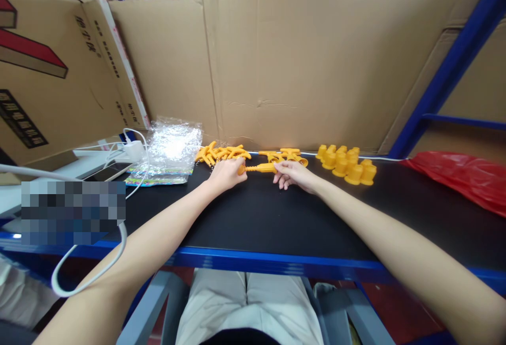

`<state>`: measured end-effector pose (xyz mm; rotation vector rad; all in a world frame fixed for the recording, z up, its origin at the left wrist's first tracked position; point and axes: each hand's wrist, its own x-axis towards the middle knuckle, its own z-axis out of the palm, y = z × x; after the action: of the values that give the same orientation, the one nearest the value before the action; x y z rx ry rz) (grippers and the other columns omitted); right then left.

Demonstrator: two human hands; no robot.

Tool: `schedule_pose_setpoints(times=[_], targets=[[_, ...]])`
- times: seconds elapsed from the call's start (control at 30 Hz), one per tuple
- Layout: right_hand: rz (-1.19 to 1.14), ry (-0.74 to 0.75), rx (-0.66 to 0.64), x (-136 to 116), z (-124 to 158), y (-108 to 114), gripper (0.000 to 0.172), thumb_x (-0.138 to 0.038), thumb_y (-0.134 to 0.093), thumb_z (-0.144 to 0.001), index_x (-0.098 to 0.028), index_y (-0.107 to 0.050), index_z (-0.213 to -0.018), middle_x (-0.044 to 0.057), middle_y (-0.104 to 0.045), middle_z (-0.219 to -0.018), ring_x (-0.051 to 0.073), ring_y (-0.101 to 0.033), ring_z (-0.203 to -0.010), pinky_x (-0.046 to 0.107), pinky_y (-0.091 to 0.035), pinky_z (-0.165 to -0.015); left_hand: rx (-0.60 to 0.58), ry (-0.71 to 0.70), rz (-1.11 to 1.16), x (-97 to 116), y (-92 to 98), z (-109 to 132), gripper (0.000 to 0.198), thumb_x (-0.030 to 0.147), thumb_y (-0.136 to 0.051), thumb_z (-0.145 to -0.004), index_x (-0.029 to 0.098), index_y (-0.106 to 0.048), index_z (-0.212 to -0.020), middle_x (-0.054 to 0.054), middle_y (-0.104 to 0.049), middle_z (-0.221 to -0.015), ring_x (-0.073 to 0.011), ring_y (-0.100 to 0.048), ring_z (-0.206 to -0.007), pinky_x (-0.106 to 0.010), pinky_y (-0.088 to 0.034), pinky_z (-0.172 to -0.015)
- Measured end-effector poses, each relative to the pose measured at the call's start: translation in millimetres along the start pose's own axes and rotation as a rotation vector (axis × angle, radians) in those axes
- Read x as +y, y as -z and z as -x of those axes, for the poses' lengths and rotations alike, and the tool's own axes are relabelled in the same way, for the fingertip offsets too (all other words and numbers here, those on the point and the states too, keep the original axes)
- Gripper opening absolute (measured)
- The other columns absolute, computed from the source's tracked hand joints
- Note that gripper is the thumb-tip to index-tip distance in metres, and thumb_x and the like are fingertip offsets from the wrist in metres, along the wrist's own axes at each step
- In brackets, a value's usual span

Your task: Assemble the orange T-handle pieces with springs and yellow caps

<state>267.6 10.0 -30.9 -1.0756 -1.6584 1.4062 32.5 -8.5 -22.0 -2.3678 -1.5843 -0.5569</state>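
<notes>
A yellow plastic piece with a ribbed, screw-like shaft (259, 168) lies level between my two hands, just above the black tabletop. My left hand (228, 174) is closed around its left end, hiding most of that end. The fingertips of my right hand (294, 175) pinch the wider, flat-sided right end. Right behind my left hand is a heap of yellow T-shaped handles (215, 152), some with small metal tips. Beyond my right hand lie a few yellow handle pieces with round cup ends (291, 155), partly hidden by the fingers.
Several yellow cup-shaped caps (347, 163) stand upside down in rows to the right. A red plastic bag (458, 179) lies at far right. Clear plastic packaging (172, 147), a phone (108, 172) and white cables fill the left. Cardboard (276, 70) walls the back.
</notes>
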Motion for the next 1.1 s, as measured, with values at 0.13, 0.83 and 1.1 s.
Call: schedule_pose_setpoints(times=[0.13, 0.83, 1.1], targets=[[0.012, 0.006, 0.032, 2.4, -1.7, -0.6, 0.026, -0.041, -0.054, -0.087, -0.016, -0.049, -0.082, 0.006, -0.065, -0.072, 0.008, -0.058, -0.047, 0.017, -0.047, -0.038, -0.001, 0.014, 0.009, -0.2, 0.1, -0.9, 0.024, 0.030, -0.053, -0.077, 0.021, -0.058, -0.099, -0.007, -0.067, -0.091, -0.0237, -0.063, -0.084, -0.033, -0.046, -0.073], [0.041, 0.171, 0.094, 6.7, -4.2, 1.6, 0.041, -0.025, -0.069, -0.075, -0.016, -0.049, -0.110, 0.007, -0.067, -0.086, 0.011, -0.060, -0.052, 0.023, -0.053, -0.041, 0.042, 0.011, 0.044, -0.6, 2.6, 0.1, 0.023, 0.032, -0.055, -0.075, 0.022, -0.060, -0.095, -0.004, -0.067, -0.085, -0.0223, -0.063, -0.079, -0.031, -0.045, -0.069], [0.055, 0.167, 0.089, 6.8, -2.9, 1.4, 0.040, -0.025, -0.067, -0.077, -0.017, -0.048, -0.111, 0.007, -0.067, -0.086, 0.011, -0.061, -0.053, 0.023, -0.053, -0.044, 0.043, 0.003, 0.037, -2.2, 2.1, -0.4, 0.028, 0.038, -0.054, -0.078, 0.022, -0.059, -0.101, -0.006, -0.067, -0.091, -0.0231, -0.063, -0.084, -0.032, -0.046, -0.072]])
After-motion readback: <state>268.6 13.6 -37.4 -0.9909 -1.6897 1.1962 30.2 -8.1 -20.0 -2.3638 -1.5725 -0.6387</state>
